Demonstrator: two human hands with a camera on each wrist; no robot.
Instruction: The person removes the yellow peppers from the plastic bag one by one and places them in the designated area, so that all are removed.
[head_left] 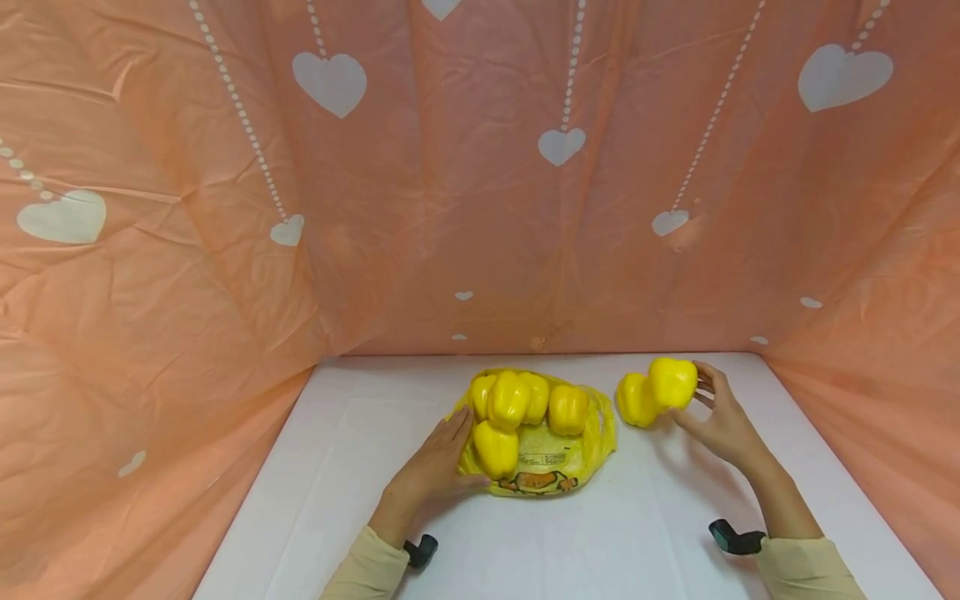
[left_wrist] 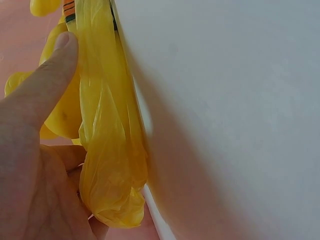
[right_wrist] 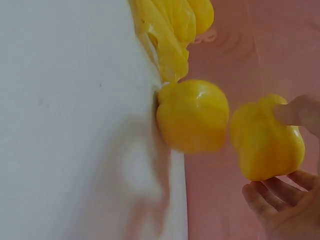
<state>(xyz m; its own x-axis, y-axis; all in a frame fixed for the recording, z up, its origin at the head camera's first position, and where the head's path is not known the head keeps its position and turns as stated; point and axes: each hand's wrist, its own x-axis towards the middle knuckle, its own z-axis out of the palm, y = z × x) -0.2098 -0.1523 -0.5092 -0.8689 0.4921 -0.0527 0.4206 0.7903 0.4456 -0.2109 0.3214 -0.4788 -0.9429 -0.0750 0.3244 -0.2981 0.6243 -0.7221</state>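
A yellow bell pepper (head_left: 672, 383) is held in my right hand (head_left: 726, 427), raised off the table. In the right wrist view the thumb presses one side of this pepper (right_wrist: 270, 140) and the fingertips support it from below. A second bell pepper (head_left: 632, 402) sits on the table just left of it. Several more yellow peppers (head_left: 510, 400) lie on a flattened yellow plastic bag (head_left: 543, 446) with a printed picture. My left hand (head_left: 435, 462) rests against the bag's left edge, fingers extended and thumb apart, beside the front pepper (head_left: 495, 450).
The white table (head_left: 360, 442) meets a peach curtain (head_left: 480, 233) with white hearts at the back and sides. Black wrist-worn devices (head_left: 735, 537) sit at both forearms, near beige sleeves (head_left: 806, 571).
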